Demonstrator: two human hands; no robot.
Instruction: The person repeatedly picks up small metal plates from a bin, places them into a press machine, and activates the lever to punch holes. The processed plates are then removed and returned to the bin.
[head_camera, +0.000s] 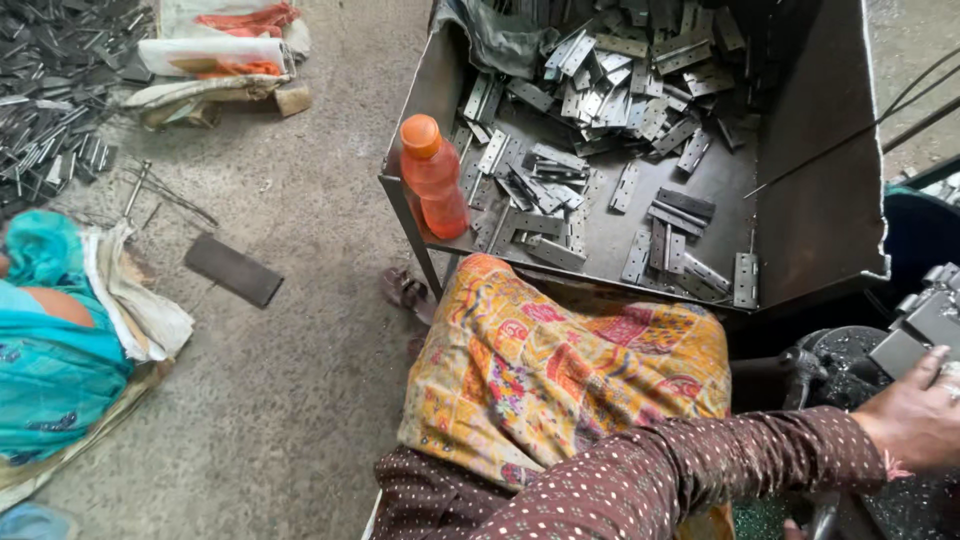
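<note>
My right hand (915, 418), on a brown dotted sleeve, reaches to the far right edge and grips a flat grey metal piece (898, 352) at a dark machine (840, 360). My left hand is out of sight. A yellow patterned cloth (570, 370) covers my lap. Beyond my knees stands an open metal bin (820, 190) holding several loose grey hinges (600, 90). An orange plastic bottle (433, 177) stands upright in the bin's near left corner.
Another person in turquoise clothing (50, 340) sits on the concrete floor at left. A heap of metal strips (50, 90) lies at top left beside white sacks (215, 55). A dark flat plate (233, 269) and a sandal (405, 290) lie on the floor.
</note>
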